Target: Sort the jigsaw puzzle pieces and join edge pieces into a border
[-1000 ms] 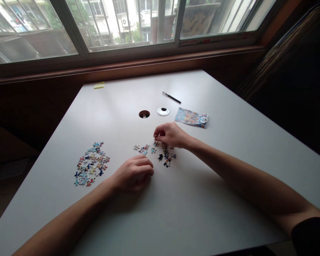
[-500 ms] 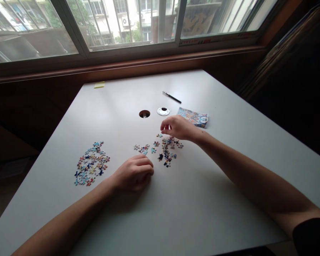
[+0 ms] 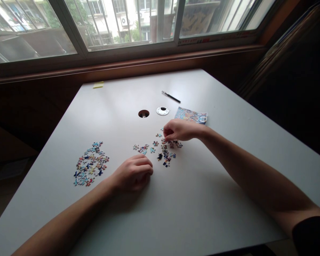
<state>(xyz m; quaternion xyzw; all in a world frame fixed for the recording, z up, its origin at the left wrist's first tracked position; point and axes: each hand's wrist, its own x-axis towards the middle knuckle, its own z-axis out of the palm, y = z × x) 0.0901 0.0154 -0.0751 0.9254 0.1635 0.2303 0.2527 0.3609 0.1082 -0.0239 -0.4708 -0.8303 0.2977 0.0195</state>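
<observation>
My right hand [image 3: 180,129] is over the upper edge of a loose heap of jigsaw puzzle pieces [image 3: 166,155]. Its thumb and fingers are pinched together at the pieces; whatever lies between the tips is too small to make out. My left hand [image 3: 134,172] rests on the table just left of and nearer than that heap, its fingers curled under. The inside of that hand is hidden. A small cluster of puzzle pieces [image 3: 143,148] lies just beyond the left knuckles. Further left spreads a larger pile of puzzle pieces [image 3: 92,163].
On the white table [image 3: 202,199], a colourful printed packet or sheet [image 3: 190,114] lies behind my right hand. Beyond are a black pen [image 3: 171,96], a round metal cover [image 3: 162,111] and a cable hole [image 3: 143,113]. A yellow sticky note [image 3: 98,85] is near the far edge.
My right hand has dropped slightly toward the heap, and its fingers have closed from a loose curve into a pinch. The left hand stays in place.
</observation>
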